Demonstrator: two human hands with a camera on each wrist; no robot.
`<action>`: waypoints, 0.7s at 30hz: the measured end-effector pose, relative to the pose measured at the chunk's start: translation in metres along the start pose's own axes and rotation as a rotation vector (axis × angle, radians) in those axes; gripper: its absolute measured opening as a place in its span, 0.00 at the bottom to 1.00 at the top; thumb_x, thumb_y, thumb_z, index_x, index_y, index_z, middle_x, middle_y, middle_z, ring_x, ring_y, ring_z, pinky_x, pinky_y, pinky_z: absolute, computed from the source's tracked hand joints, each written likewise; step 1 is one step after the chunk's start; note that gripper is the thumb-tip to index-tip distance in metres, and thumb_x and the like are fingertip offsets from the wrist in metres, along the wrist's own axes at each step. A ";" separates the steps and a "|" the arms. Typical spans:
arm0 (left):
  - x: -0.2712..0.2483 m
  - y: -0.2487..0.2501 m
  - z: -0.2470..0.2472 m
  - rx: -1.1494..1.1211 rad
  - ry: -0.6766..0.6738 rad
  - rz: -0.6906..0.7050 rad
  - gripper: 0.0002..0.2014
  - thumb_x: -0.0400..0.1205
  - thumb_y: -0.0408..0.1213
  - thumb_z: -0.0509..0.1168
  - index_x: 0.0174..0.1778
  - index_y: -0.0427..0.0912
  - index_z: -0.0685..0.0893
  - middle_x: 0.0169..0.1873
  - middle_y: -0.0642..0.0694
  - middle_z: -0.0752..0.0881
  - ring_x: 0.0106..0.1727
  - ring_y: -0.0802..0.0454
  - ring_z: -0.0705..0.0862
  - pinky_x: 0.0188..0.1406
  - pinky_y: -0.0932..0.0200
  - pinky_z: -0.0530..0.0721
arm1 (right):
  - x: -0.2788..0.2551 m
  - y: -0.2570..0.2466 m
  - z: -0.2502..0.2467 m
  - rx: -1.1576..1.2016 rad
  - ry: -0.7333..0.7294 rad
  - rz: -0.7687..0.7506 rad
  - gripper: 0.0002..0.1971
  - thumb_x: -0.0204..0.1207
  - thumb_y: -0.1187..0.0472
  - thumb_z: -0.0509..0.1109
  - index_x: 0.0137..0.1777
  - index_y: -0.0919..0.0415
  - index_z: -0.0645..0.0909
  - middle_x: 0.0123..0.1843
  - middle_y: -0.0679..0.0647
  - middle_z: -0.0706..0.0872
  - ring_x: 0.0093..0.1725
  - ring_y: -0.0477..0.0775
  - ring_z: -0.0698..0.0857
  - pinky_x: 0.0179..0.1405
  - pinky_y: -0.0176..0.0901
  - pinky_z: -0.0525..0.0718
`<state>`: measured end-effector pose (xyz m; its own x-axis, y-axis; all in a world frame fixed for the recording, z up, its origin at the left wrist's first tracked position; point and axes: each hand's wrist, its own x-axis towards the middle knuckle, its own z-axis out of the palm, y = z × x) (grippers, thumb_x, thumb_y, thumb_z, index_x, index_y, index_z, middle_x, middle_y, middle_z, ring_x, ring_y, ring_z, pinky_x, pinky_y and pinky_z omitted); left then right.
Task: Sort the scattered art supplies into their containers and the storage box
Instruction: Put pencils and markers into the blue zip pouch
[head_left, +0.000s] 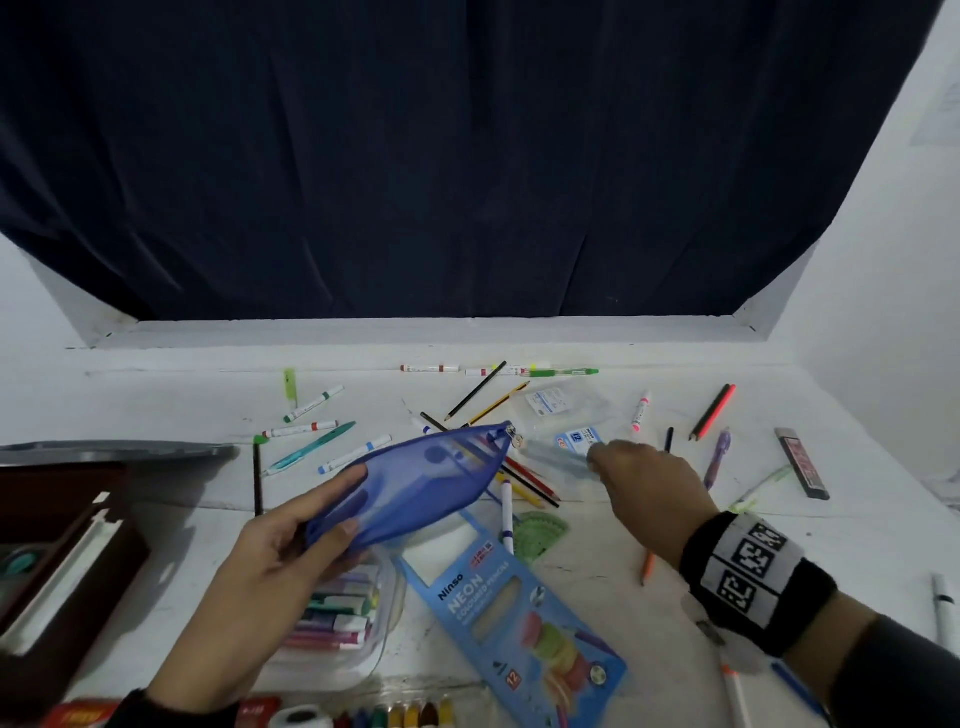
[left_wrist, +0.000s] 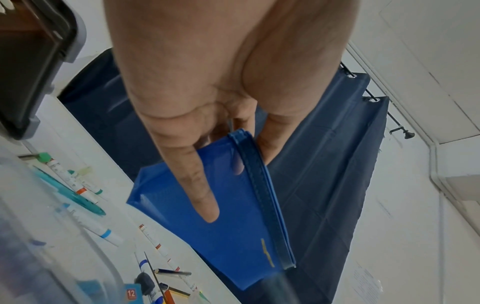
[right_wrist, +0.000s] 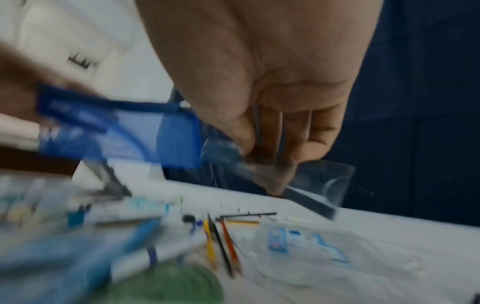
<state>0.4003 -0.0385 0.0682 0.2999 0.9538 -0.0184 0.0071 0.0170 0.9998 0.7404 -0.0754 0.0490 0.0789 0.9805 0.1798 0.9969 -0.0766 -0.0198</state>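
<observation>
Blue mesh, a zip pouch, is held above the table in the left hand, thumb on top and fingers curled beneath. Just off its zip end, the right hand pinches a clear ruler. To load it well, I would spread the pouch mouth wide, line the ruler up with the zip and slide it in flat, clear of the 2 pencils behind.

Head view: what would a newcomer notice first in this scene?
First, the blue mesh pouch, lifted above the table centre in the left hand. Next, the right hand beside the pouch's zipper end, its fingers pinching a clear plastic piece. Loose pens and pencils litter the white table behind.
</observation>
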 end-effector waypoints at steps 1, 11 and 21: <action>0.000 -0.001 0.000 0.012 -0.004 0.003 0.22 0.82 0.24 0.66 0.66 0.52 0.88 0.66 0.56 0.88 0.68 0.55 0.85 0.61 0.49 0.88 | -0.002 -0.002 -0.005 0.183 0.117 0.011 0.06 0.87 0.61 0.56 0.51 0.53 0.74 0.44 0.51 0.83 0.40 0.58 0.84 0.36 0.48 0.77; -0.009 -0.003 0.025 0.259 -0.135 0.004 0.25 0.81 0.26 0.70 0.70 0.55 0.83 0.62 0.67 0.87 0.69 0.65 0.82 0.72 0.51 0.81 | -0.042 -0.082 -0.048 1.192 0.288 -0.168 0.03 0.88 0.60 0.58 0.55 0.50 0.72 0.46 0.49 0.92 0.49 0.51 0.91 0.49 0.51 0.88; -0.023 0.004 0.019 0.003 -0.153 -0.106 0.25 0.77 0.23 0.71 0.70 0.46 0.85 0.65 0.55 0.88 0.70 0.50 0.84 0.71 0.43 0.80 | -0.033 -0.082 -0.015 0.441 0.285 -0.438 0.09 0.75 0.62 0.69 0.51 0.51 0.89 0.47 0.44 0.88 0.43 0.48 0.87 0.37 0.46 0.86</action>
<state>0.4114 -0.0658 0.0727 0.4390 0.8900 -0.1236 0.0489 0.1137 0.9923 0.6566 -0.1048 0.0598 -0.2726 0.8139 0.5131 0.8465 0.4564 -0.2742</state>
